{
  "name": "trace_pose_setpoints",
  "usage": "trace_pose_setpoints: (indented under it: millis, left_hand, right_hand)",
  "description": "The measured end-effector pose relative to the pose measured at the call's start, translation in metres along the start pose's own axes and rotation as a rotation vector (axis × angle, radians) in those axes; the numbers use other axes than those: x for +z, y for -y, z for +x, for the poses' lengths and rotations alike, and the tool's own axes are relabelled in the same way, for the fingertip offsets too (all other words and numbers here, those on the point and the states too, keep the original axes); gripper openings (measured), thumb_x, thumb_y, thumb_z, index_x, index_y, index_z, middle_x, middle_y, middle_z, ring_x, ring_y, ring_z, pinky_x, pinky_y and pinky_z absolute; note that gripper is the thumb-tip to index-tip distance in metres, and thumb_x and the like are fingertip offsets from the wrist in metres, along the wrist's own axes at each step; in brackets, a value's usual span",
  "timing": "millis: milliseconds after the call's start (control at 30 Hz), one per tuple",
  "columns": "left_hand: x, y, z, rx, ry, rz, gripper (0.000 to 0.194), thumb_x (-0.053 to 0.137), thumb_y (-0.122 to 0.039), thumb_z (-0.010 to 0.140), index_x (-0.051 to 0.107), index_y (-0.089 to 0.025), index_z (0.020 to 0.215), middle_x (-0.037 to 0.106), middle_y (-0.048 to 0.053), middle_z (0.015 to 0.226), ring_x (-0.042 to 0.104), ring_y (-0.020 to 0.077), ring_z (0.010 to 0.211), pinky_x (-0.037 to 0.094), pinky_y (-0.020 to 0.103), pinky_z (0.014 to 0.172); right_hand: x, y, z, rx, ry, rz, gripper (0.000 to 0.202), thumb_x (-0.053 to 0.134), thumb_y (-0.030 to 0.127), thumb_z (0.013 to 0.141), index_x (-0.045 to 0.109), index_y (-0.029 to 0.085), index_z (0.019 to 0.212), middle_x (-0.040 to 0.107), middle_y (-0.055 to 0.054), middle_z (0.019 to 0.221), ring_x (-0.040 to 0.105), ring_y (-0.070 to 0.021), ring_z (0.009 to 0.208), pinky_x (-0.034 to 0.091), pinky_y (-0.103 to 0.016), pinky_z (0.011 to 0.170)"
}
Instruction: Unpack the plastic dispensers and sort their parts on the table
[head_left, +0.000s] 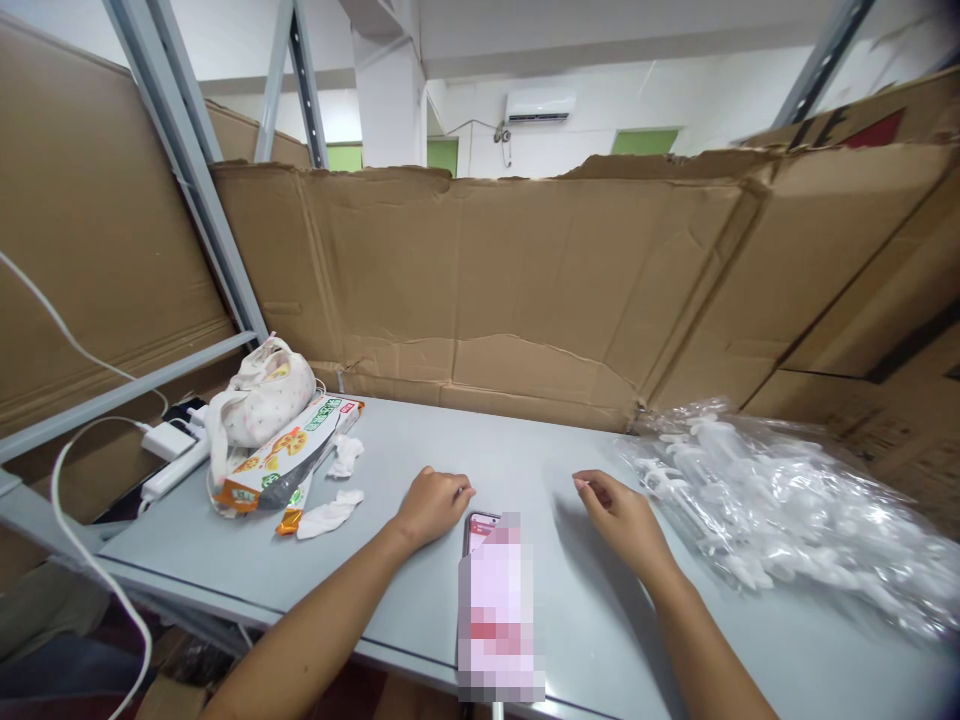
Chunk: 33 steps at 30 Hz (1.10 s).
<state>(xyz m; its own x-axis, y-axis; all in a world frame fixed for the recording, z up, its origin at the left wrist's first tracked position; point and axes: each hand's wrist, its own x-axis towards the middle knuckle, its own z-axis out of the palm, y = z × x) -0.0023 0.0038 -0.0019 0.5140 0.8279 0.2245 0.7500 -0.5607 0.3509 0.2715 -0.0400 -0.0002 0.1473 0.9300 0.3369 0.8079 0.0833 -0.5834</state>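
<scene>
My left hand point(435, 507) rests on the grey table with its fingers curled into a loose fist, and nothing shows in it. My right hand point(613, 512) hovers low over the table, its fingers loosely bent and a gap between thumb and fingers, holding nothing visible. Between my forearms lies a phone point(486, 522), its lit pinkish screen mostly blurred out. It sits just below and to the right of my left hand, apart from it. A white cable point(498, 711) shows at the phone's lower end.
At left are a white cloth bag point(271, 400), a snack packet point(296, 455), crumpled tissues point(330, 515) and a power strip point(176, 468) with cables. A clear plastic bag of white parts point(757, 500) lies at right. Cardboard walls point(487, 270) enclose the grey table point(405, 430).
</scene>
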Motion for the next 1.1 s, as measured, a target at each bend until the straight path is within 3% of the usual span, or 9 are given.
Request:
trace_pose_setpoints:
  millis: [267, 1100]
  left_hand:
    - [-0.0033, -0.0034, -0.0015, -0.006, 0.018, -0.066, 0.024, 0.041, -0.033, 0.087, 0.061, -0.023, 0.08, 0.068, -0.002, 0.073, 0.058, 0.0129, 0.066, 0.035, 0.029, 0.081]
    - [-0.0048, -0.0061, -0.0024, 0.016, 0.024, -0.212, 0.015, 0.049, -0.031, 0.081, 0.061, -0.024, 0.087, 0.064, -0.003, 0.081, 0.055, 0.0128, 0.073, 0.039, 0.025, 0.076]
  right_hand:
    - [0.0, 0.0, -0.0001, 0.006, 0.013, 0.009, 0.037, 0.037, 0.049, 0.082, 0.061, 0.022, 0.088, 0.065, -0.005, 0.071, 0.059, -0.0214, 0.067, 0.043, -0.031, 0.062]
    - [-0.0019, 0.003, -0.0013, 0.001, 0.046, 0.008, 0.036, 0.037, 0.048, 0.083, 0.061, 0.022, 0.09, 0.066, -0.005, 0.073, 0.059, -0.0211, 0.067, 0.043, -0.031, 0.062]
